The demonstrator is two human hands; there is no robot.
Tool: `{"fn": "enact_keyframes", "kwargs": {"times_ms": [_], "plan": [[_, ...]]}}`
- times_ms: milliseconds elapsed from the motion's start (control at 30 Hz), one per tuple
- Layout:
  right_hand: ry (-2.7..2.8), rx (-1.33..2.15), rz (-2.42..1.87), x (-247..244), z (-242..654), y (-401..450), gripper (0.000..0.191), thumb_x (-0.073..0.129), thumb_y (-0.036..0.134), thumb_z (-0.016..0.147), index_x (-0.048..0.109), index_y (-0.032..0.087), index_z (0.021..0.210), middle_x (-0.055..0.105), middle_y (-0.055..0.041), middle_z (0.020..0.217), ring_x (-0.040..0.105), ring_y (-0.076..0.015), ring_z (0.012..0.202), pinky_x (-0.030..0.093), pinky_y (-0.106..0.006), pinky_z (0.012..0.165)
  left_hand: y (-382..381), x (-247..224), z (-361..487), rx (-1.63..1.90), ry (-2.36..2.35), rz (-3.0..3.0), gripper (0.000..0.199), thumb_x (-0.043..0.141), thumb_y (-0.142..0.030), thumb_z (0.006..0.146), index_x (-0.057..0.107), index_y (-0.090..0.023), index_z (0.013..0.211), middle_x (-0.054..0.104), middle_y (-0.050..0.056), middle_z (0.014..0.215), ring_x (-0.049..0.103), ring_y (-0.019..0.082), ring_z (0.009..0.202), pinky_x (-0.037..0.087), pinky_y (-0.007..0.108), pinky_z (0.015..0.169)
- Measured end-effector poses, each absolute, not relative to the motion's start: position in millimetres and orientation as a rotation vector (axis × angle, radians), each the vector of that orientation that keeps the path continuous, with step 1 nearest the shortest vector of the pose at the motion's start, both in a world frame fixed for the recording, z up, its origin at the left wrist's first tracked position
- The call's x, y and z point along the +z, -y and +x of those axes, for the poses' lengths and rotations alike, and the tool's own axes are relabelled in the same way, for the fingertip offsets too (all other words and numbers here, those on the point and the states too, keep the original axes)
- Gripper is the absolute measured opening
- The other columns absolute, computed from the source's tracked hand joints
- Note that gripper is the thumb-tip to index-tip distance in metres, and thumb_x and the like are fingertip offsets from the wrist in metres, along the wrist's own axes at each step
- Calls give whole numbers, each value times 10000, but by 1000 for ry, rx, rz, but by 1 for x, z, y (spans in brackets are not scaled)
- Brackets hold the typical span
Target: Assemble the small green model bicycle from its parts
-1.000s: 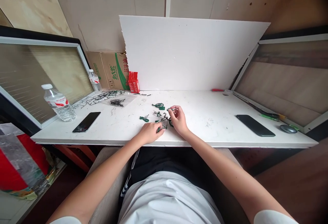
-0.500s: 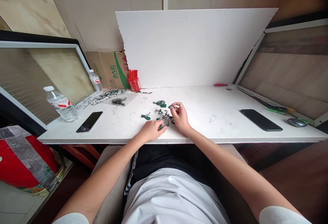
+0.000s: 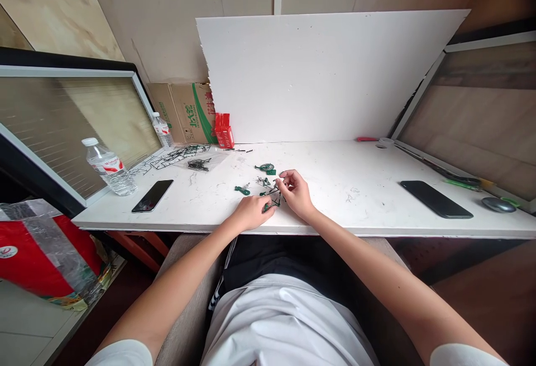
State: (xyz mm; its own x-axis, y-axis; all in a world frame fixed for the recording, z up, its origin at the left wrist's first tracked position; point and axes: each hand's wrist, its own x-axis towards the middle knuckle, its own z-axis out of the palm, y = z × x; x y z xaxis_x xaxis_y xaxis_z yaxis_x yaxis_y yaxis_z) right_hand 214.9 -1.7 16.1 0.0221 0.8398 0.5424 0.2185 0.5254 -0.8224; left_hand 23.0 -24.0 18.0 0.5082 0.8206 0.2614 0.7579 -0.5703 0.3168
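My left hand (image 3: pixel 251 212) is closed, pinching the near end of a dark green and black plastic model frame (image 3: pixel 274 200) just above the white table. Close on its right, my right hand (image 3: pixel 296 194) is bent over the frame's far end with thumb and fingertips together; whatever they hold is too small to make out. Beyond the hands lies a green model part with a round spoked piece (image 3: pixel 265 168). Small loose plastic parts (image 3: pixel 263 182) lie between it and the frame. A green part with a pale coil (image 3: pixel 242 190) rests left of the frame.
Thin black sprue frames (image 3: pixel 180 157) and a clear bag with dark parts (image 3: pixel 200 164) lie at the back left. Water bottles (image 3: pixel 111 168), a phone (image 3: pixel 153 196) and a red box (image 3: pixel 224 131) stand or lie leftward. Another phone (image 3: pixel 435 198) and a mouse (image 3: pixel 498 205) are right.
The view has shifted slightly. My right fingertips have come down toward the frame, and the green piece seen at them before no longer shows clearly. My left hand keeps its hold.
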Motion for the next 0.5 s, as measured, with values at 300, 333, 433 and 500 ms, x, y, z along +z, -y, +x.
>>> {"fn": "enact_keyframes", "kwargs": {"times_ms": [300, 333, 433, 500], "plan": [[1477, 591, -887, 17, 214, 3, 179, 636, 422, 978, 597, 256, 1033, 456, 47, 661, 432, -152, 591, 390, -300, 592, 25, 19, 23, 554, -1398, 2573, 253, 576, -438, 997, 692, -221, 936, 748, 53, 854, 699, 228, 764, 434, 290, 689], [1480, 592, -878, 18, 214, 3, 163, 630, 407, 980, 595, 255, 1029, 433, 53, 645, 414, -149, 576, 380, -298, 584, 25, 18, 23, 554, -1401, 2571, 256, 577, -440, 996, 694, -220, 937, 748, 55, 854, 699, 228, 765, 434, 290, 689], [1504, 588, -867, 19, 213, 4, 119, 609, 360, 982, 589, 252, 1029, 390, 66, 621, 369, -141, 555, 354, -294, 575, 24, 17, 23, 557, -1397, 2577, 262, 579, -447, 996, 693, -220, 934, 747, 56, 852, 698, 228, 763, 427, 292, 677], [1512, 578, -872, 18, 213, 3, 103, 600, 340, 979, 584, 250, 1028, 376, 72, 612, 352, -138, 549, 346, -293, 577, 23, 16, 23, 559, -1398, 2581, 257, 580, -446, 994, 687, -221, 929, 743, 51, 842, 695, 227, 755, 418, 293, 664]]}}
